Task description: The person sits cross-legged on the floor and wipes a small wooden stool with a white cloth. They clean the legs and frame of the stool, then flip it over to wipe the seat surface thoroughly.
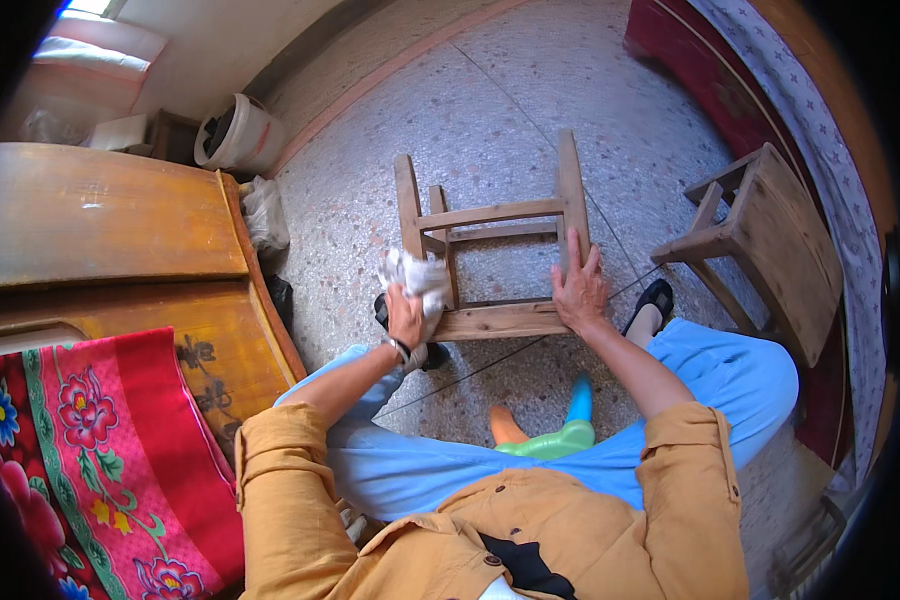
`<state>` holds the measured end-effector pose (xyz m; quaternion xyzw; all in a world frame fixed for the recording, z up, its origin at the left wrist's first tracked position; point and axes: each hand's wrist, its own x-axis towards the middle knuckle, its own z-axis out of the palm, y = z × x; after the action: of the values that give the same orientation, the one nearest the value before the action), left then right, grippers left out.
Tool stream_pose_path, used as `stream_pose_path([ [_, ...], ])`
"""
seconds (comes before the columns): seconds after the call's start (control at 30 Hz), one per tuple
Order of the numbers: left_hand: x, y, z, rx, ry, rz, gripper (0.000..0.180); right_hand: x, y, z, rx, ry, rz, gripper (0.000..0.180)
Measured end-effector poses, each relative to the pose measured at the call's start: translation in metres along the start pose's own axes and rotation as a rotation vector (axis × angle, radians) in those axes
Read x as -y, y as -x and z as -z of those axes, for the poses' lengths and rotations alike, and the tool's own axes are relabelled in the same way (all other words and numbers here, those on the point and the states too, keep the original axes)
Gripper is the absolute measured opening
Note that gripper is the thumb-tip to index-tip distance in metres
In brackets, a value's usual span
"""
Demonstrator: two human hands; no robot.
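A bare wooden stool (500,321) lies tipped on the floor in front of me, its legs and crossbars pointing away from me. In my left hand (406,316) is a bunched white and grey cloth (417,277), pressed against the stool's left leg near the seat. My right hand (581,295) grips the right leg where it joins the seat, thumb on the inner side and fingers stretched along it. The seat's underside is only partly seen.
A second wooden stool (785,255) is tilted at the right. On the left stands a brown wooden cabinet (100,215) with a red flowered cloth (120,450) over it. A white bucket (253,138) is behind it. Below me shows a green plastic seat (555,441) with coloured legs.
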<state>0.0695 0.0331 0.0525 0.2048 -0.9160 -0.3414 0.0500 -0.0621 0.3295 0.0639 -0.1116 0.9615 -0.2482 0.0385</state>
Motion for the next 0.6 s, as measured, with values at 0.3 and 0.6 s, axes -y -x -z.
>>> stream_pose_path([
  [0.3,-0.028,-0.135,-0.042,-0.269,-0.274,-0.53,0.027,0.002,0.001,0.003,0.019,-0.023,-0.019,0.076],
  [0.6,-0.193,-0.121,-0.139,0.115,-0.245,-0.577,0.027,-0.007,-0.001,-0.008,-0.011,-0.02,0.001,0.057],
])
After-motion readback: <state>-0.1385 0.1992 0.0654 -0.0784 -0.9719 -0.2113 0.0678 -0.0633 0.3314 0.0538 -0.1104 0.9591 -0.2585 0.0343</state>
